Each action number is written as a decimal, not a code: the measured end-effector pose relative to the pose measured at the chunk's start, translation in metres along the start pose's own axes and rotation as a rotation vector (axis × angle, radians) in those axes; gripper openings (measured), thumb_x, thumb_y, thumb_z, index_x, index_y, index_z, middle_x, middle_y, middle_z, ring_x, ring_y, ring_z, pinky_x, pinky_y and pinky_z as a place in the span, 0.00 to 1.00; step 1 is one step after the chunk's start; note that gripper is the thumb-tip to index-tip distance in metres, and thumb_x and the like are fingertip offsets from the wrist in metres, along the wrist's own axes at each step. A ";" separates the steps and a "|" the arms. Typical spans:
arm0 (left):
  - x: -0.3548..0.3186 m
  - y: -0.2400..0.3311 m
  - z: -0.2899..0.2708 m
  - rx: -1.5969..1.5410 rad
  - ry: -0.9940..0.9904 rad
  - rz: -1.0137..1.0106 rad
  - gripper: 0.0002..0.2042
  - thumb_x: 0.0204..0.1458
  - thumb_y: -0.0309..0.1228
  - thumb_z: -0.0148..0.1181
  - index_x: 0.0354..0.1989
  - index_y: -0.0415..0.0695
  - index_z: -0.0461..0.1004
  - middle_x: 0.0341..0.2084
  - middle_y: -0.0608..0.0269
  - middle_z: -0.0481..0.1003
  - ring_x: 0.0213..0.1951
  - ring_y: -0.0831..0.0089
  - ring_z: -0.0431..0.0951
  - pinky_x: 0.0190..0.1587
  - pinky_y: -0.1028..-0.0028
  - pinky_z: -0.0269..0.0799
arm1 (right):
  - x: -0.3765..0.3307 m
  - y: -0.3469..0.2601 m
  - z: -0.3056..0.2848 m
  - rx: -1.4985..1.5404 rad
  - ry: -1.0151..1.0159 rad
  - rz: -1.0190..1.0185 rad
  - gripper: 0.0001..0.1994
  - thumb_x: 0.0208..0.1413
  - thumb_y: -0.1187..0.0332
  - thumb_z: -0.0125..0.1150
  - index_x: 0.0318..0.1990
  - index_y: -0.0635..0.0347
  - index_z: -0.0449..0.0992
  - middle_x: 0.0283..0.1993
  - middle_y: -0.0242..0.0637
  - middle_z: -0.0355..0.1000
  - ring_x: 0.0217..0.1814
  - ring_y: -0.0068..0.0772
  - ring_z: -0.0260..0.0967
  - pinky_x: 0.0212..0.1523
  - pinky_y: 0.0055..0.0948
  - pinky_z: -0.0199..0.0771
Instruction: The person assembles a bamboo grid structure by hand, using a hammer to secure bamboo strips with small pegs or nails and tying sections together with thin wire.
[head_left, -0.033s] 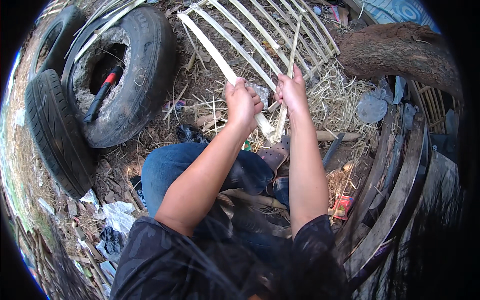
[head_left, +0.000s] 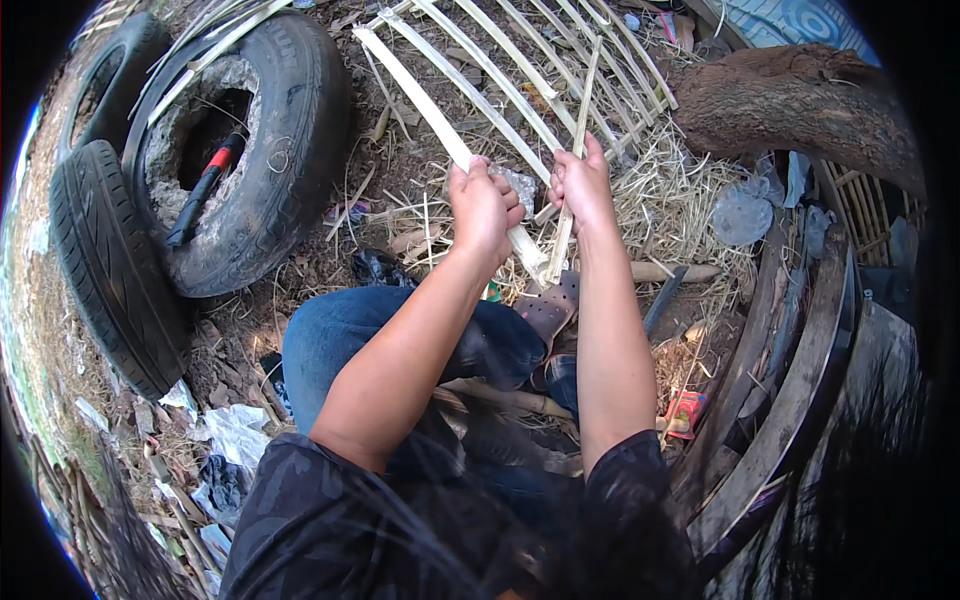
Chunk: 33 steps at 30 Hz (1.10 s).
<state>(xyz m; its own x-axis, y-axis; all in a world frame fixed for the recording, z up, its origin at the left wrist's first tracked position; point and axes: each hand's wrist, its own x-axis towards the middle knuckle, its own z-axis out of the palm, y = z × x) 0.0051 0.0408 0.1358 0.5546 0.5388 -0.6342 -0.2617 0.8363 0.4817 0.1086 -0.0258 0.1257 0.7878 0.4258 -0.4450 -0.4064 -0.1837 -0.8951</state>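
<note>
My left hand [head_left: 483,208] is closed around a wide pale bamboo strip [head_left: 412,92], which slants from the upper left down between my forearms. My right hand [head_left: 584,190] grips a narrower bamboo strip [head_left: 560,252] that stands more upright. The lower ends of both strips come close together above my brown clog [head_left: 552,306]; whether they touch I cannot tell. Beyond my hands lies an open framework of bamboo slats [head_left: 505,85], several long strips side by side with crosspieces. Part of it passes behind my right hand.
An old tyre [head_left: 318,110] at the left holds a red-and-black handled tool [head_left: 210,188], with another tyre [head_left: 115,265] leaning nearby. A thick log [head_left: 800,105] lies at the right. A dark flat blade [head_left: 665,300] rests beside my right forearm. Shavings [head_left: 665,195] and plastic litter [head_left: 238,432] cover the ground.
</note>
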 end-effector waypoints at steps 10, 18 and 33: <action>-0.004 0.006 0.000 -0.072 -0.068 -0.004 0.06 0.63 0.35 0.34 0.37 0.49 0.55 0.15 0.74 0.53 0.13 0.84 0.48 0.13 0.81 0.43 | -0.061 0.020 -0.051 0.069 -0.184 0.034 0.26 0.56 0.61 0.51 0.60 0.60 0.56 0.43 0.40 0.68 0.39 0.28 0.69 0.35 0.28 0.73; -0.035 0.020 0.022 -0.189 -0.183 -0.038 0.06 0.62 0.31 0.37 0.32 0.47 0.54 0.17 0.70 0.54 0.17 0.81 0.52 0.18 0.77 0.51 | -0.164 0.025 -0.051 0.104 -0.379 -0.203 0.30 0.45 0.79 0.59 0.58 0.67 0.57 0.50 0.45 0.66 0.49 0.32 0.67 0.44 0.27 0.74; -0.108 0.059 0.043 0.142 -0.663 0.172 0.09 0.60 0.33 0.43 0.39 0.38 0.62 0.38 0.47 0.75 0.45 0.61 0.73 0.54 0.55 0.66 | -0.220 0.004 -0.057 0.310 -0.370 -0.384 0.28 0.50 0.81 0.56 0.60 0.60 0.58 0.50 0.47 0.67 0.49 0.33 0.68 0.45 0.30 0.74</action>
<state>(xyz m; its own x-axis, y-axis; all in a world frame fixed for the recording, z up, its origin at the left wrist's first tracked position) -0.0360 0.0278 0.2590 0.8912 0.4496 -0.0606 -0.3086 0.6987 0.6454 -0.0397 -0.1704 0.2187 0.7142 0.7000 -0.0039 -0.2850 0.2857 -0.9150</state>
